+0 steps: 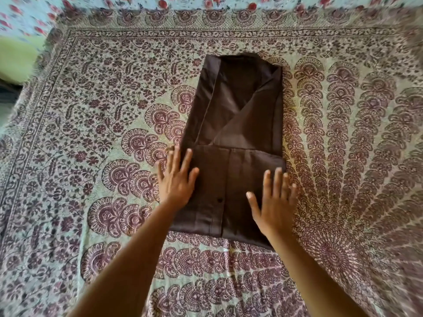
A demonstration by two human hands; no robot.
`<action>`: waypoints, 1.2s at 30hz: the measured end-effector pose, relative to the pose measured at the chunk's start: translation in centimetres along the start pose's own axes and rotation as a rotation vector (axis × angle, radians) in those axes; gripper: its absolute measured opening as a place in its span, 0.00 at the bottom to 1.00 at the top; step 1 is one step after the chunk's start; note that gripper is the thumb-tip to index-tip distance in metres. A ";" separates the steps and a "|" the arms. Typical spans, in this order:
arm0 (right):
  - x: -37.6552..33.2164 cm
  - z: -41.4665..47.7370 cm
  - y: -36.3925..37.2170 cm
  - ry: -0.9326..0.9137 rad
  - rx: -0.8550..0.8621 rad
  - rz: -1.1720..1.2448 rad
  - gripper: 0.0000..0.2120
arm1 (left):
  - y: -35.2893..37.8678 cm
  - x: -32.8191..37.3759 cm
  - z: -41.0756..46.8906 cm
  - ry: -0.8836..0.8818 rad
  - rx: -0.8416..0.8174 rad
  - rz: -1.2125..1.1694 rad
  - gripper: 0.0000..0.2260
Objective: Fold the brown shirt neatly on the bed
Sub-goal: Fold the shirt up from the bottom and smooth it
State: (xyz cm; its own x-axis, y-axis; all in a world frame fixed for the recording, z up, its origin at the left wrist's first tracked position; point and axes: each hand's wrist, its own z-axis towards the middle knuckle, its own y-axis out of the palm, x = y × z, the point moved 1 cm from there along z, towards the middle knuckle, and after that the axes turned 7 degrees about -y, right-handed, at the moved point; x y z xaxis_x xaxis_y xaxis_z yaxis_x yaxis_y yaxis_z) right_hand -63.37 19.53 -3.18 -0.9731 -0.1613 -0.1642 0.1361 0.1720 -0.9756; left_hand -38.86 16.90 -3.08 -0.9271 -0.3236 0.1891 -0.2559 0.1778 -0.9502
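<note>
Brown shirt [233, 143]: lies in the middle of the frame on the bed, folded into a long, narrow rectangle that runs from the upper centre down to the lower centre. Both sides are turned in toward the middle, and the bottom part is folded up over the lower half, its edge making a straight line across the shirt at mid-height.
Collar end: at the top of the frame's centre, with the folded-in panels meeting in a V below it.
Button [220, 199]: a small dark one shows on the placket strip in the lower part of the shirt, between the two hands.
Left hand [177, 179]: flat, palm down, fingers spread and straight, resting on the left edge of the folded-up lower part; the outer fingers reach past the cloth onto the bedspread. Its grip is fully open and has hold of nothing.
Right hand [274, 202]: palm down, fingers spread, over the right edge of the lower part; it is blurred, so I cannot tell whether it presses on the cloth or is just above it. Its grip is open, with nothing in it.
Forearms: bare, both come in from the bottom edge of the frame.
Bedspread [96, 138]: pale green with a dense maroon floral and fan print, covers nearly the whole frame.
Floral sheet [29, 17]: light blue with red flowers, along the top edge and upper left.
</note>
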 end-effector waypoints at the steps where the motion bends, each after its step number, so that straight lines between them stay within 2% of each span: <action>1: -0.4 -0.7 0.2 -0.142 -0.015 -0.004 0.34 | 0.2 0.4 -1.5 0.151 0.008 0.004 0.25; 3: -0.6 -2.1 1.1 -0.356 -0.074 -0.020 0.30 | 1.4 0.1 -4.2 0.391 -0.036 0.066 0.26; 4: -0.2 -2.3 1.4 -0.348 -0.089 -0.022 0.29 | 1.9 -0.6 -4.9 0.417 -0.058 0.103 0.26; 6: 1.0 -2.1 1.7 -0.199 -0.085 -0.028 0.28 | 2.1 -2.7 -4.5 0.306 -0.073 0.112 0.27; 8: 2.1 -1.6 1.5 -0.071 -0.079 -0.015 0.29 | 1.5 -4.9 -3.0 0.123 -0.060 0.072 0.28; 10: 3.2 -1.2 1.1 -0.051 -0.091 0.033 0.30 | 0.5 -6.6 -1.7 0.034 -0.070 0.026 0.28; 11: 3.6 -1.4 0.8 -0.085 -0.090 0.036 0.29 | -0.4 -7.3 -1.5 0.068 -0.077 0.023 0.28; 13: 4.8 -2.1 0.0 -0.233 -0.054 -0.023 0.25 | -1.8 -8.7 -1.7 0.266 -0.072 0.108 0.26; 14: 5.4 -2.6 -0.4 -0.317 -0.045 -0.069 0.29 | -2.3 -9.4 -1.8 0.391 -0.075 0.188 0.27; 17: 7.2 -4.0 -0.9 -0.506 -0.106 -0.187 0.47 | -3.0 -10.3 -2.1 0.670 -0.076 0.426 0.39; 19: 7.9 -4.3 -0.9 -0.560 -0.143 -0.246 0.52 | -3.0 -10.1 -2.0 0.835 -0.071 0.482 0.43; 23: 7.8 -2.8 -1.1 -0.751 -0.025 -0.321 0.42 | -3.5 -9.6 -0.7 1.060 -0.065 0.628 0.52; 26: 7.5 -2.0 -1.3 -0.888 0.071 -0.331 0.34 | -4.2 -9.4 0.7 1.184 -0.058 0.682 0.50; 28: 7.6 -2.3 -0.9 -0.914 0.090 -0.333 0.29 | -4.3 -8.8 0.5 1.230 -0.053 0.693 0.47; 31: 7.5 -2.6 0.1 -0.828 0.101 -0.279 0.26 | -3.8 -8.3 -0.4 1.235 -0.007 0.587 0.40; 33: 6.7 -2.4 0.1 -0.781 0.143 -0.215 0.21 | -3.5 -8.0 -0.7 1.211 0.055 0.503 0.35; 36: 5.7 -2.2 -0.4 -0.588 0.190 0.037 0.23 | -3.1 -7.1 -1.3 1.029 0.101 0.304 0.28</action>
State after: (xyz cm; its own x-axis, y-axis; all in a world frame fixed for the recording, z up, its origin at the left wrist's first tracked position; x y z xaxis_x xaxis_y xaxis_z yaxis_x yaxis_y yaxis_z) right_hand -69.35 20.71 -3.37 -0.7095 -0.6762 -0.1982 0.2512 0.0201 -0.9677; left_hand -31.85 19.89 -1.12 -0.7453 0.6665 0.0142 0.0040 0.0259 -0.9997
